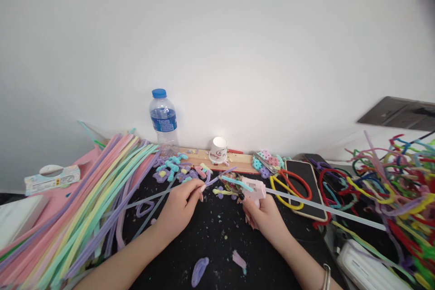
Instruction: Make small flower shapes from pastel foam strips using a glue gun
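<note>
My left hand (185, 200) is closed in a pinch on a purple pipe cleaner (214, 181), bent near the fingertips. My right hand (268, 219) is wrapped round the handle of a pale pink glue gun (257, 189). A long translucent glue stick (326, 209) runs out of its back toward the right. The gun's nozzle end points left, toward my left hand, and a light-blue strip (239, 183) shows along it. Just beneath lies a small yellow and purple pipe-cleaner piece (221, 192). Two loose pieces, one purple (200, 272) and one pinkish (239, 261), lie nearer me.
Bundled pastel pipe cleaners (98, 208) cover the left side. A water bottle (163, 120) and a paper cup (218, 150) stand by the wall. Scissors (295, 188) lie across a phone-like slab (307, 179) at right, beside tangled colourful pipe cleaners (404, 190) and a white case (369, 267).
</note>
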A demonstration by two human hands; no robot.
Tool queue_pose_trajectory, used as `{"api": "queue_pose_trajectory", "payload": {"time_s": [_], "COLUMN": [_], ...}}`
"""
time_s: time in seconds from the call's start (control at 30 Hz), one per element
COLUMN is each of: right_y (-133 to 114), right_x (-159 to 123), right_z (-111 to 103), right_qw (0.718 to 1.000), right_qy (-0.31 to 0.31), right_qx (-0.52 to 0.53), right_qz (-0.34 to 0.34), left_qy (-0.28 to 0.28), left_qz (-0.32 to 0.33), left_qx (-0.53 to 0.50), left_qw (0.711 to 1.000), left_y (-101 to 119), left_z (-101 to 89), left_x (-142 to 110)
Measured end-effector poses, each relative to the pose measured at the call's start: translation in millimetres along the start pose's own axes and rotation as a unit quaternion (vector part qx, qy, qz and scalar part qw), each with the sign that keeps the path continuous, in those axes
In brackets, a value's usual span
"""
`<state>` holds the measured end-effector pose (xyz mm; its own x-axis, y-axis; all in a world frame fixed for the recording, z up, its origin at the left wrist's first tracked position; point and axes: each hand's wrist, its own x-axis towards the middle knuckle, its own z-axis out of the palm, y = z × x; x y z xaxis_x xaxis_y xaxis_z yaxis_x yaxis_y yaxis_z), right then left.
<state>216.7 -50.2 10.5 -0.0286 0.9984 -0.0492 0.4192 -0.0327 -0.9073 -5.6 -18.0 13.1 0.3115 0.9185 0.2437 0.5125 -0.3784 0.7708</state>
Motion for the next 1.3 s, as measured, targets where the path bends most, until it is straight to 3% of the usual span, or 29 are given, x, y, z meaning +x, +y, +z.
{"api": "queue_pose_trajectory", "payload": {"time_s": [0.23,0.37,0.47,0.63,0.73,0.83,0.9,1.0,1.1,1.17,1.23,1.3], "right_y": [-5.0,-1.5,-0.6,-5.8,-3.3,3.7,7.6,8.7,3.8,-1.3,-6.1,-9.2], "right_x": [-0.5,-2.3,-3.5,-0.4,5.2,10.0,11.3,11.3,9.8,7.4,3.9,-0.2], "right_z": [-0.2,-2.0,-5.3,-17.0,-24.1,-26.6,-25.3,-22.2,-21.4,-21.7,-20.7,-17.0], "right_qw": [0.997,0.975,0.961,0.952,0.927,0.881,0.856,0.843,0.842,0.856,0.894,0.939], "right_qy": [0.017,0.068,0.107,0.168,0.196,0.207,0.208,0.200,0.223,0.240,0.219,0.160], "right_qx": [-0.071,-0.186,-0.215,-0.232,-0.298,-0.406,-0.462,-0.495,-0.487,-0.442,-0.347,-0.223], "right_qz": [-0.038,-0.104,-0.139,-0.110,-0.114,-0.125,-0.101,-0.064,-0.069,-0.118,-0.182,-0.209], "left_qy": [-0.006,-0.004,0.008,0.027,0.039,0.043,0.049,0.055,0.046,0.025,-0.013,-0.064], "left_qz": [-0.009,-0.016,-0.024,-0.055,-0.070,-0.084,-0.090,-0.087,-0.079,-0.067,-0.049,-0.029], "left_qx": [-0.004,-0.006,-0.007,-0.035,-0.065,-0.107,-0.129,-0.147,-0.160,-0.165,-0.166,-0.160], "left_qw": [1.000,1.000,1.000,0.998,0.995,0.990,0.986,0.984,0.983,0.984,0.985,0.985], "left_y": [0.3,1.1,1.2,-0.2,-1.7,-1.6,-0.2,2.5,4.1,4.7,5.8,8.3], "left_z": [-0.7,-1.0,-1.0,-1.0,-0.8,-1.0,-1.3,-2.0,-2.0,-1.4,-0.4,0.5], "left_x": [0.6,1.5,2.4,3.7,3.6,3.2,3.1,3.3,3.2,2.1,-0.1,-3.0]}}
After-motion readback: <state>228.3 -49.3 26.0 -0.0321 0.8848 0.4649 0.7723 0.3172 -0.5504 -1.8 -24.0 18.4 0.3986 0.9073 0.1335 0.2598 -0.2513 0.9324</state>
